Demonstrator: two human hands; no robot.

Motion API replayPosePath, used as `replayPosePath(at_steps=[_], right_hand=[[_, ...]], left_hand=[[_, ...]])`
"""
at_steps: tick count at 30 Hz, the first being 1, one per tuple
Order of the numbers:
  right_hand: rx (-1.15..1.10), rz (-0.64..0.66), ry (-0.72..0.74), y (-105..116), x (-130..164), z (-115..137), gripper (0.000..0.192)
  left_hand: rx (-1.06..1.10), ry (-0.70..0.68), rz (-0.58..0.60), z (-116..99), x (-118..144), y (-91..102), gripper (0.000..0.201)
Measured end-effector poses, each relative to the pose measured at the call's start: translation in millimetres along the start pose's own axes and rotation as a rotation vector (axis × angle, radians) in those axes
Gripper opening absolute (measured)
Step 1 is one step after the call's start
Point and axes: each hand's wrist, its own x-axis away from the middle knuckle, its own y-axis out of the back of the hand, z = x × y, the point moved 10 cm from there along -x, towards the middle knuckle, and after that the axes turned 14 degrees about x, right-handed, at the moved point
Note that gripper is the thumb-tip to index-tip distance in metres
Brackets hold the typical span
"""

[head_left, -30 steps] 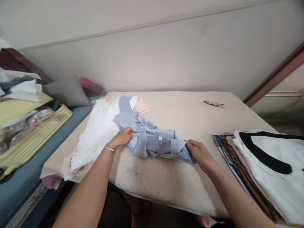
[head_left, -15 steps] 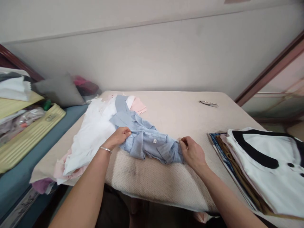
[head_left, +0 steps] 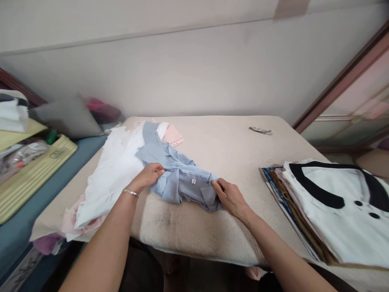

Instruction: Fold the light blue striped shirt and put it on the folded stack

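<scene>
A light blue striped shirt (head_left: 194, 190) lies bunched across the middle of the cloth-covered table (head_left: 194, 235), a small white label showing at its collar. My left hand (head_left: 153, 173), with a silver bracelet at the wrist, pinches the shirt to the left of the label. To the right of the label, my right hand (head_left: 228, 194) grips the shirt's upper edge between thumb and fingers. The shirt's far left part rests against a heap of white clothing (head_left: 112, 166), with pink cloth (head_left: 173, 134) poking out behind it.
A stack of folded clothes is at the right, topped by a white garment with a black collar (head_left: 322, 190). Eyeglasses (head_left: 260, 130) lie near the far edge. On the left are a yellow plastic piece (head_left: 39, 174), a grey cushion (head_left: 65, 117) and a blue surface (head_left: 89, 148).
My right hand has moved left along the shirt's edge, closer to the label. My left hand keeps its hold. The whole view has shifted slightly.
</scene>
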Motion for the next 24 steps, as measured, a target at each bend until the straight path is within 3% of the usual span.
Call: replayPosePath(at_steps=[3, 7, 12, 16, 18, 21, 24], right_hand=[[-0.099, 0.019, 0.009, 1, -1, -3, 0.042], [-0.238, 0.044, -0.036, 0, -1, -12, 0.017], [-0.473, 0.144, -0.086, -6, 2, -14, 0.027], [-0.567, 0.066, -0.098, 0, 2, -19, 0.012], [-0.614, 0.065, -0.091, 1, 1, -20, 0.020], [-0.576, 0.112, -0.123, 3, 0, -27, 0.039], [-0.292, 0.039, -0.190, 25, 0, -46, 0.035]], left_hand=[[0.004, -0.014, 0.006, 0, -1, 0.4, 0.030], [-0.008, -0.024, -0.001, -1, 0, 1.8, 0.029], [-0.015, -0.036, 0.001, -5, 1, 1.0, 0.030], [-0.031, -0.021, -0.007, -5, 1, 1.4, 0.030], [-0.040, -0.013, -0.005, -4, 1, 1.7, 0.031], [-0.059, -0.014, 0.012, -2, -1, 1.9, 0.034], [-0.071, -0.007, 0.040, 2, -3, 1.4, 0.037]])
